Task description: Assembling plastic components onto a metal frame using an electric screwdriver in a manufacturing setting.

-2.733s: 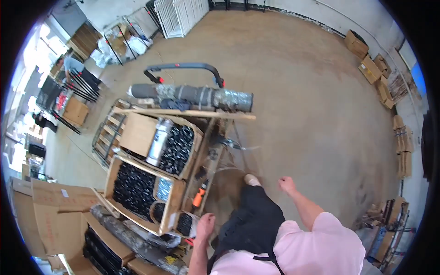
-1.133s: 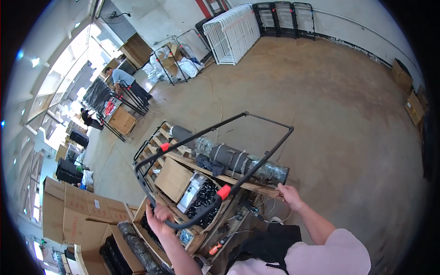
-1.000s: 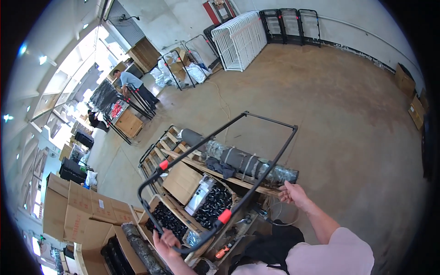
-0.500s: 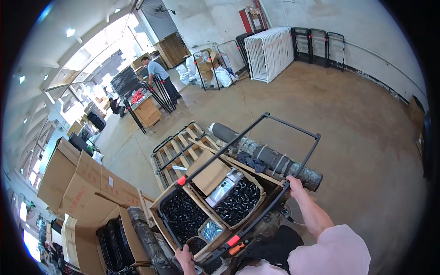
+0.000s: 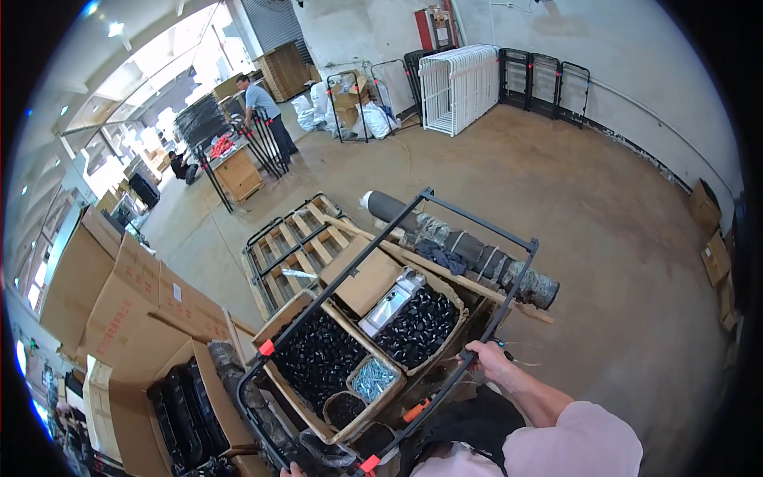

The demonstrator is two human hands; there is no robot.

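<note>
I hold a rectangular black metal tube frame (image 5: pixel 482 222) with red clips, tilted over the bins. My right hand (image 5: pixel 491 360) is closed round its right-hand tube. At the bottom edge, my left hand (image 5: pixel 292 471) is mostly cut off; the part that shows is closed at the frame's near left tube. Beneath the frame are bins of small black plastic parts (image 5: pixel 318 354), a small tray of silver screws (image 5: pixel 372 380) and a round tub (image 5: pixel 345 410) of dark bits. A silver metal box (image 5: pixel 393 302) lies on the right bin's parts. An orange-handled tool (image 5: pixel 416 410) lies near me.
Cardboard boxes (image 5: pixel 131 306) stand at left, one holding black parts (image 5: pixel 187 413). Ahead lie a wooden pallet (image 5: pixel 298 238) with a black frame on it and a wrapped roll (image 5: pixel 469 250). White racks (image 5: pixel 459 87) line the far wall. Another person (image 5: pixel 262 107) stands at a wooden crate.
The frame has moved left and toward me, its near left corner now past the bins' edge. Both hands have moved down and left with it; the left is now nearly out of view.
</note>
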